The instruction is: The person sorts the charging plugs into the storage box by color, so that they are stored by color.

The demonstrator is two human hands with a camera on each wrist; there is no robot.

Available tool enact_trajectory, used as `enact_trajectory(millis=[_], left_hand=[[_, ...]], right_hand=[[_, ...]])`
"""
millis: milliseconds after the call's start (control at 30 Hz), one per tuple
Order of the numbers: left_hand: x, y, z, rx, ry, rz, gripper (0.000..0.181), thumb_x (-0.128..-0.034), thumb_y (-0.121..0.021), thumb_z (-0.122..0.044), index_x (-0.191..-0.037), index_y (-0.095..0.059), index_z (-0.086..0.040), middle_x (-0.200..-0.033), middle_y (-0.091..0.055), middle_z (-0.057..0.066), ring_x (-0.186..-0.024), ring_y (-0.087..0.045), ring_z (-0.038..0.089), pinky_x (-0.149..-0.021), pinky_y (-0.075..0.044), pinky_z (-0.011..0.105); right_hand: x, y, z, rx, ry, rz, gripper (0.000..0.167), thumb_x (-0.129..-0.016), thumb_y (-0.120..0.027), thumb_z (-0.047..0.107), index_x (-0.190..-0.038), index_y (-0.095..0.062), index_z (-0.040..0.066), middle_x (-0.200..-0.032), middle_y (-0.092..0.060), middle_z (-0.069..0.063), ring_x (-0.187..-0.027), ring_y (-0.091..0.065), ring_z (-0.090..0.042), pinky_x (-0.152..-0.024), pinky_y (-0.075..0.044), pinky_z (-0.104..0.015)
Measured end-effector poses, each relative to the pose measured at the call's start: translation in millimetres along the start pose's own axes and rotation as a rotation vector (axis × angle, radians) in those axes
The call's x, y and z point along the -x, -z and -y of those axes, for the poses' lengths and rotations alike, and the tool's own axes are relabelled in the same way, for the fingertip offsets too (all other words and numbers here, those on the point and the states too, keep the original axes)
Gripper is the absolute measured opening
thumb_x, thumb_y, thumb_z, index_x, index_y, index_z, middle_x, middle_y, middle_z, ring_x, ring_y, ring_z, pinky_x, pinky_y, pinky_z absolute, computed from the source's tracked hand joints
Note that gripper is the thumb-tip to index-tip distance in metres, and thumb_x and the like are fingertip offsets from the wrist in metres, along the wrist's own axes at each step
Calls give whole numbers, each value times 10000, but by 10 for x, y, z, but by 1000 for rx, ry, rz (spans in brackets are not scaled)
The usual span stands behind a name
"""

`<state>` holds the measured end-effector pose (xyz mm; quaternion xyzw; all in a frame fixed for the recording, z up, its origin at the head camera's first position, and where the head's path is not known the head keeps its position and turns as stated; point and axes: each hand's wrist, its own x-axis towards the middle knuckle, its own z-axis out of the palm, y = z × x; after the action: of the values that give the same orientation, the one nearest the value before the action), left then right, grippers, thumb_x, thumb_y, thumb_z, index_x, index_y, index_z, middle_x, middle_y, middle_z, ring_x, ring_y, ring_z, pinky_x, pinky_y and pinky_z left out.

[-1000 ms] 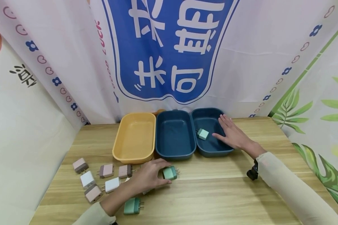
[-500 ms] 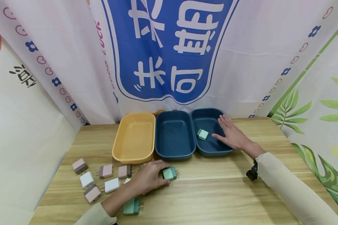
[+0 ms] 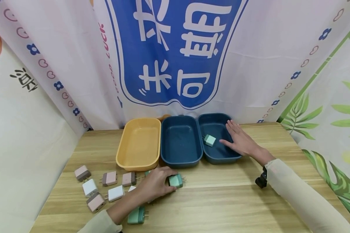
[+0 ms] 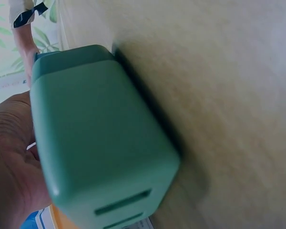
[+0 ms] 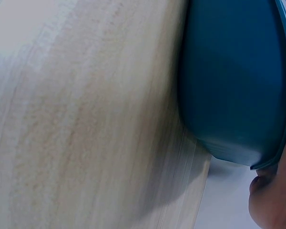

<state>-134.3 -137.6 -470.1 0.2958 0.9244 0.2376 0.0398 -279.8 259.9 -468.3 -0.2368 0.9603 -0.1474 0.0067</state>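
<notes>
My left hand (image 3: 155,183) reaches over the table, thumb and fingers pinching a green charger plug (image 3: 176,181) whose prongs point right. Close to the left wrist camera stands another green charger (image 4: 100,129) with slots in its end. Over the right-hand rim of the right blue bin (image 3: 221,160) lies my right hand (image 3: 241,140), fingers straight and thumb spread inward. Inside that bin sits one light green charger (image 3: 209,140), apart from the hand. The right wrist view shows the blue bin's outer wall (image 5: 233,81) with part of the hand at its rim.
Left of the right bin stand a second blue bin (image 3: 181,163) and a yellow bin (image 3: 137,167). Several pink chargers (image 3: 109,178) and white chargers (image 3: 115,193) lie loose on the left of the wooden table (image 3: 221,200). A green charger (image 3: 136,215) lies below the left forearm.
The view has tilted very slightly. Both hands and the chargers otherwise stay where they were.
</notes>
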Motion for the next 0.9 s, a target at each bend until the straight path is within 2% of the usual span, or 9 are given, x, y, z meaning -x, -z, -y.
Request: enact_trajectory(millis=[367, 500, 633, 900], left_hand=[[-13, 6, -29, 31, -35, -28, 445, -819, -931, -229, -1212, -779, -87, -1103, -761, 38, -939, -689, 108, -763, -576, 246], [-7, 19, -60, 57, -56, -31, 445, -835, -918, -248, -1230, -772, -103, -1128, -763, 22, -970, -688, 88, -805, -586, 242], [-18, 56, -115, 87, -80, -25, 457, -851, -909, -273, -1258, -765, -121, -1174, -764, 11, -1021, -689, 81, -864, -591, 247], [-75, 129, -230, 114, -103, 3, 447, -877, -888, -273, -1281, -758, -136, -1213, -757, 14, -1006, -708, 68, -819, -595, 218]], right_hand=[[6, -2, 13, -6, 6, -13, 948, -1059, -553, 572, -1619, -230, -122, -1729, -119, -301, -1613, -86, -452, -1287, -137, -634], [4, 1, 13, -4, 3, -6, 953, -1060, -546, 578, -1621, -221, -121, -1730, -110, -302, -1615, -76, -447, -1286, -142, -634], [-4, 10, 9, -1, 1, -3, 962, -1060, -537, 592, -1622, -217, -121, -1728, -110, -307, -1615, -74, -449, -1289, -140, -626], [5, 4, 9, -12, 2, -8, 960, -1057, -544, 591, -1621, -228, -117, -1728, -122, -302, -1619, -68, -434, -1294, -129, -617]])
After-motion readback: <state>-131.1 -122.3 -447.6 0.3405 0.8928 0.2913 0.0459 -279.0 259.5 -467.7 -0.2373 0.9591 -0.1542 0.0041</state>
